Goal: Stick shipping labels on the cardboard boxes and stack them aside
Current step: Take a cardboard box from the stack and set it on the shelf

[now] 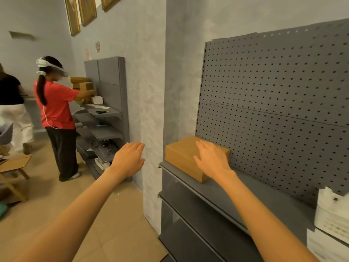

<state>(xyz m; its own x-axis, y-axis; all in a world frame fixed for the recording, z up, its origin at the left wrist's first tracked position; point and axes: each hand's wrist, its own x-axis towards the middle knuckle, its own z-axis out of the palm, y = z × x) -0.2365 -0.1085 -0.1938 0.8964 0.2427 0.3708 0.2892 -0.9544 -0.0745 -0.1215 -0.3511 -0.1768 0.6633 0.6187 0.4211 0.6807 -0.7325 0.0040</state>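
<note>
Brown rectangular cardboard box (186, 157) set on grey metal shelf (236, 197)
It is touched by the flat, unclenched right hand (212, 159) (left hand (128, 160) spread, empty, beside it).

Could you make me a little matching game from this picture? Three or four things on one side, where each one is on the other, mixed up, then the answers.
Things:
1. cardboard box
2. right hand
3. left hand
4. pegboard

Places:
A. in the air in front of the wall corner, holding nothing
B. upright behind the shelf
C. at the left end of the grey shelf
D. open, over the box's near right part

Pairs: 1-C, 2-D, 3-A, 4-B
</note>
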